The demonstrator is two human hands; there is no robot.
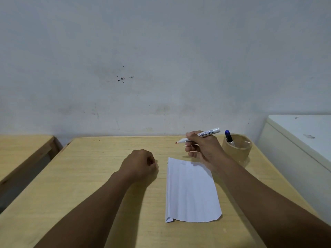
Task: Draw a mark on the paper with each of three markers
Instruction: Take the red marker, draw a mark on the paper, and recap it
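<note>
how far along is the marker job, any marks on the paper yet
Early. The paper shows no clear mark. In hand: the right hand holds an uncapped red-tipped marker above the table, tip off the sheet. The left hand is fisted. A blue-capped marker waits in the holder. All three marks remain.

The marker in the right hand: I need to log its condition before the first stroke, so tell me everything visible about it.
The marker has a white, plastic-looking barrel with printed lettering and a paler, silvery rear end. It is uncapped, showing a small red tip that points left and slightly down. It lies nearly level in the air above the table, beyond the paper's far edge, touching neither. Only the right hand touches it, fingers pinching the barrel near the tip end.
</note>
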